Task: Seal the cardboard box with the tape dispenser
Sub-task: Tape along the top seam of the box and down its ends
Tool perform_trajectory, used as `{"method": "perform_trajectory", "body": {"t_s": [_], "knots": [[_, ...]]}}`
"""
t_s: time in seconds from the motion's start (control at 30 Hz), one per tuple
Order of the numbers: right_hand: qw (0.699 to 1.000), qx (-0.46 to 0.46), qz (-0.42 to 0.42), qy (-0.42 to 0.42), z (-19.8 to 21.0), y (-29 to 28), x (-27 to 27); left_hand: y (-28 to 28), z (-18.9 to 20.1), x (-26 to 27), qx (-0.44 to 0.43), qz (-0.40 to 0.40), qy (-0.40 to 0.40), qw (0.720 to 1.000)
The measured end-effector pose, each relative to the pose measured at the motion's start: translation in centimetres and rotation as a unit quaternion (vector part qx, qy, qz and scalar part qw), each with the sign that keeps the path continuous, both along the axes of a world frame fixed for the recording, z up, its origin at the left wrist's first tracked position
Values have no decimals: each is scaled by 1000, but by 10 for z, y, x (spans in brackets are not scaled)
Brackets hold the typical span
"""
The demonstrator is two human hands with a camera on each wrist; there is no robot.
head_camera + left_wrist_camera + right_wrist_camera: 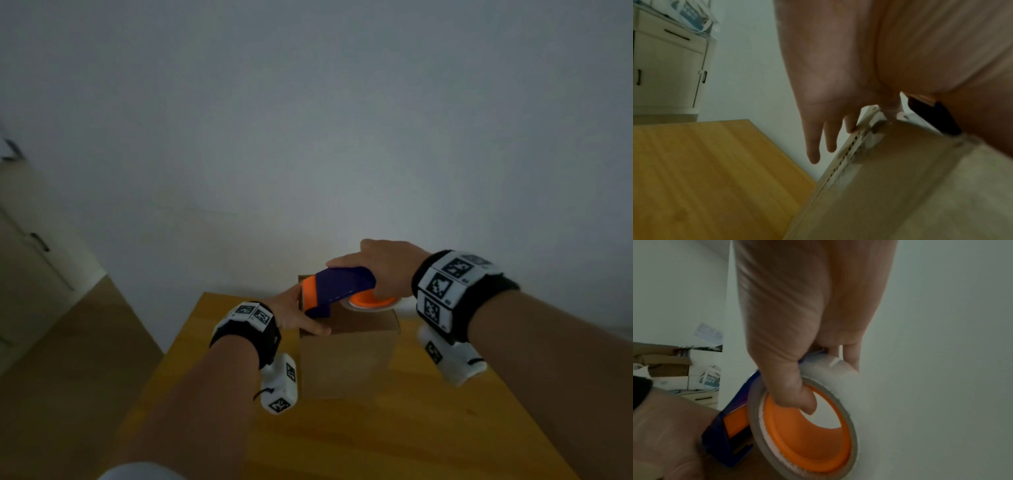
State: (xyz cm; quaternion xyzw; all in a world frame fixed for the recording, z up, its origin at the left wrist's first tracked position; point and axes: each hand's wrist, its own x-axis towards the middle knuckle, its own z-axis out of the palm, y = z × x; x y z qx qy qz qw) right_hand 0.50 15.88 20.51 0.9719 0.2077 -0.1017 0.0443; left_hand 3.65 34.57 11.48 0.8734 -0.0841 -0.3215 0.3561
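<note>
A brown cardboard box [346, 359] stands upright on the wooden table [411, 428]. My left hand [293, 310] lies against the box's top left edge, thumb flat on the lid. In the left wrist view its fingers [813, 146] hang straight past the raised flap edge of the box [900, 178]. My right hand [387, 267] grips the tape dispenser [339, 284], blue with an orange hub, held low over the lid's far side. In the right wrist view the thumb [801, 395] hooks into the orange hub [807, 431], and the fingers wrap the clear tape roll.
The table [705, 162] stands against a pale wall. A light cabinet [30, 260] with dark handles stands at the left over wooden floor. The right wrist view shows stacked cardboard and bags [670, 366] in the background.
</note>
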Motion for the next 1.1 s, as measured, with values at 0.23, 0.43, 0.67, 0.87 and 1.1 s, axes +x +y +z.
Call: {"method": "perform_trajectory", "body": {"t_s": [0.23,0.43,0.67,0.87,1.1], "knots": [[999,-25,12,31,-3,0,13,1,-11,-2,-26,51,-23,998],[998,-21,33,42,-3,-12,16,0,-11,-4,11,54,-41,998],[997,-19,36,62,4,-46,12,4,-6,0,13,6,-27,1000],[998,-34,7,53,8,-92,5,3,-11,5,-3,-7,-17,1000],[999,-37,-1,10,0,-127,5,4,-14,8,3,-2,-17,1000]]}}
